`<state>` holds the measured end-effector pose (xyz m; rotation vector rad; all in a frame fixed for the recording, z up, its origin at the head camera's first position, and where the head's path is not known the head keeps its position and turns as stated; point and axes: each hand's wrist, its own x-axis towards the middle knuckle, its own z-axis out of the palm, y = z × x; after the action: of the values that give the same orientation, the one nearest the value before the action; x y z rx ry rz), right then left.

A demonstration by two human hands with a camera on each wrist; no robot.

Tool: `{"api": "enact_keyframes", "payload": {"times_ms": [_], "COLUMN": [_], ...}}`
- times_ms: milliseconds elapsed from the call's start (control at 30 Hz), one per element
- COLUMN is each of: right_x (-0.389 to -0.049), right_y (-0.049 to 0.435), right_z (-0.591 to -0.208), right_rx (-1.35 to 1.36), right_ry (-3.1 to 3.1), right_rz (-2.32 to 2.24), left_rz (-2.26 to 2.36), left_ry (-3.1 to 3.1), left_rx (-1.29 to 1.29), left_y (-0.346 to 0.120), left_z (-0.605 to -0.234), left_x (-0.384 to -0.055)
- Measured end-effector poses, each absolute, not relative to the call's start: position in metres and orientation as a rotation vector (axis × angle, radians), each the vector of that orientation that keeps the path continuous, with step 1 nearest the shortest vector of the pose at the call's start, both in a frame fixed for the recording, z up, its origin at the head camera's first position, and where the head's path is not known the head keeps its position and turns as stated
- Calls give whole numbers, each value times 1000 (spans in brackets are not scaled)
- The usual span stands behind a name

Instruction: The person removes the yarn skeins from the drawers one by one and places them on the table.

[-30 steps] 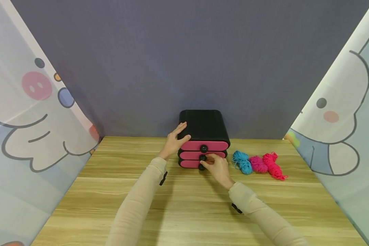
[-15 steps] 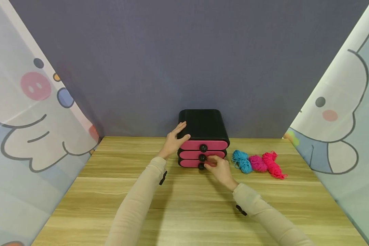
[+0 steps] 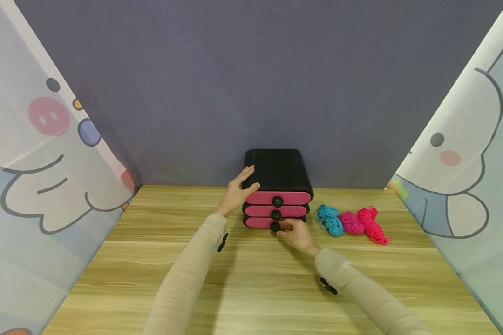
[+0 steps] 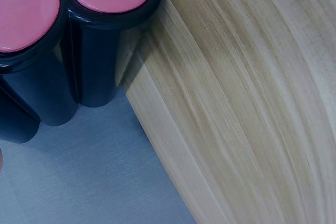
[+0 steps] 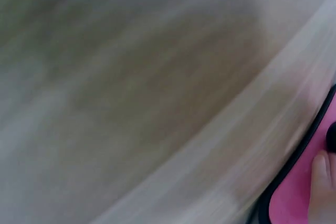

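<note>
A small black drawer cabinet (image 3: 276,170) with pink drawer fronts stands at the back of the table. Its drawers, stacked one above another, all sit in flush. My left hand (image 3: 233,193) rests on the cabinet's top left edge, fingers extended and thumb over the front corner. Low at the front, my right hand (image 3: 297,236) has thumb and fingertips at the bottom drawer's round black knob (image 3: 275,226), pinching it from the right side. The right wrist view shows a fingertip (image 5: 321,169) against the pink front, right by the knob.
To the right of the cabinet lie a blue yarn skein (image 3: 329,220), a magenta one (image 3: 352,223) and a hot-pink one (image 3: 374,225), side by side. A grey panel (image 3: 260,83) rises behind the wooden table (image 3: 260,293). Printed cartoon sheets flank it.
My right hand has left the middle drawer's knob and moved down to the bottom one. The left hand stays in place on the cabinet.
</note>
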<state>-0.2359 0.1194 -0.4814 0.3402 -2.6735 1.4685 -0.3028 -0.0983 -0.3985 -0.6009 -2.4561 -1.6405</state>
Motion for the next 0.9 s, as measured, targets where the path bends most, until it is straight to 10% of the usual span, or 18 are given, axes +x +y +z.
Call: {"api": "enact_keyframes", "payload": {"times_ms": [900], "right_x": [-233], "right_y": [88], "right_z": [-484], "right_rx": [-58], "right_ry": [-2626], "right_rz": [1279], "left_rz": [-1634], "left_ry": [-2439], "left_rx": [-617], "left_y": [-98], "left_z": [-398], "left_x": [-302]}}
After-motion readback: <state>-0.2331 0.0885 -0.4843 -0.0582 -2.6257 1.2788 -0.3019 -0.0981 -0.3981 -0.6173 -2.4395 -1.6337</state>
